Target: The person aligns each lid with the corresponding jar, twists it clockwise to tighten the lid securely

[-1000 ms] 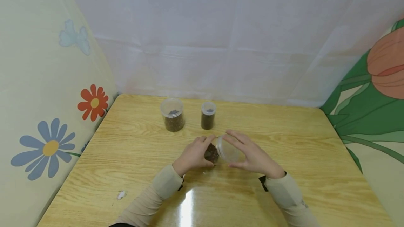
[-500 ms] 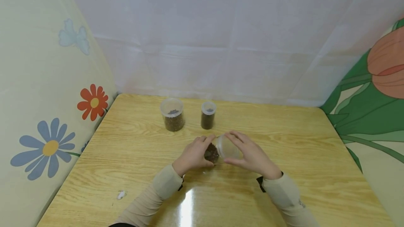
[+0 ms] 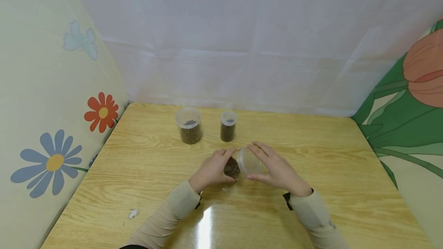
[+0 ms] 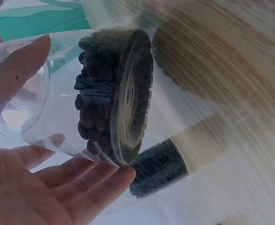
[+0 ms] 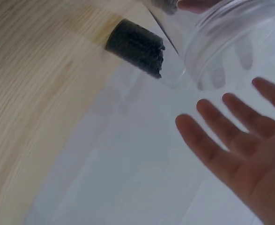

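Observation:
A clear plastic jar (image 4: 64,70) with a layer of dark brown beans (image 4: 97,89) at its base is in my left hand (image 3: 212,168). Thumb and fingers grip its sides in the left wrist view. From the head view the jar leans, its clear upper end (image 3: 250,161) pointing right. My right hand (image 3: 278,170) stands around that end, thumb on the near side and fingers on the far side. Those fingers (image 5: 221,124) look straight and spread in the right wrist view, with a visible gap to the rim. Whether a lid sits on it, I cannot tell.
Behind the hands stand a wide clear jar (image 3: 190,133) and a narrow one (image 3: 227,130), both partly filled with dark contents. A small white scrap (image 3: 133,213) lies on the wooden table (image 3: 328,145) at front left. A white cloth (image 3: 221,41) hangs behind.
My right hand shifted slightly left, then a little back right, its thumb now closer to the jar's clear end. My left hand and the jar have stayed in place.

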`<state>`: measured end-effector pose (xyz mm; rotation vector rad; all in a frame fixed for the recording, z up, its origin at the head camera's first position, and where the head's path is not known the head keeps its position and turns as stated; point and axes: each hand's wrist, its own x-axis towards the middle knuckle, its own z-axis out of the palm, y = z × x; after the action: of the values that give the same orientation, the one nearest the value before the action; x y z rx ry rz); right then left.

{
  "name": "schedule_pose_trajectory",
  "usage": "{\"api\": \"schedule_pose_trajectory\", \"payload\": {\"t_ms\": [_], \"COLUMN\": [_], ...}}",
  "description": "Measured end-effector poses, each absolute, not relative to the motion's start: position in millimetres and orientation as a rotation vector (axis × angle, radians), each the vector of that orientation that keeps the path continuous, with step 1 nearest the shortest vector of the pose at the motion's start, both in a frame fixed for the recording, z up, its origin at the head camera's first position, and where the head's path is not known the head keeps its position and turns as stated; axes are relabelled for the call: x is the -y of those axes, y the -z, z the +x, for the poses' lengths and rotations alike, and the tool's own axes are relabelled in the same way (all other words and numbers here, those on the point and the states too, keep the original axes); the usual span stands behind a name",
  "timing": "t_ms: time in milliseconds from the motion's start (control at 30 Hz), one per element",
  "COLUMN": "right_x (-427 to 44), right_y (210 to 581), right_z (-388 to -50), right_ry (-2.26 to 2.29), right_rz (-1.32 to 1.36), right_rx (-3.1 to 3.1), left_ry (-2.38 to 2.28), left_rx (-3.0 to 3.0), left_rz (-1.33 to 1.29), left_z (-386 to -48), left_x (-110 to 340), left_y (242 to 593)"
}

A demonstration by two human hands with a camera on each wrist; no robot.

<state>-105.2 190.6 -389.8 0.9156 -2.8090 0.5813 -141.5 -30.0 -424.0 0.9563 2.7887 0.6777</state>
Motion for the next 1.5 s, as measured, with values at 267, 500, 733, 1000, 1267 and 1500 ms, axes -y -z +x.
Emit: {"api": "schedule_pose_trajectory", "payload": {"t_ms": [267, 500, 733, 1000, 1267, 1500], "right_x": [-196, -194, -186, -181, -182, -190], "right_y": [393, 393, 391, 393, 395, 393], "right_z": [-110, -109, -106, -104, -104, -105], "right_ry": [-0.599, -0.591, -0.592, -0.632, -0.606, -0.634], "right_rz": [1.121, 1.043, 0.836, 0.723, 0.690, 0.788], "right_rx": [2.692, 2.713, 2.843, 2.862, 2.867, 2.823], "left_ry": [-0.669, -0.672, -0.667, -0.666, -0.661, -0.669], "left_rx": [-2.789, -2.783, -2.785, -2.785, -2.789, -2.782], "left_rz": [0.966, 0.971, 0.970, 0.951, 0.953, 0.938], "left_z": [-143, -142, -142, -142, -142, -142], "left_x": [30, 30, 29, 29, 29, 29], "left_y": [426, 425, 425, 425, 426, 425]}}
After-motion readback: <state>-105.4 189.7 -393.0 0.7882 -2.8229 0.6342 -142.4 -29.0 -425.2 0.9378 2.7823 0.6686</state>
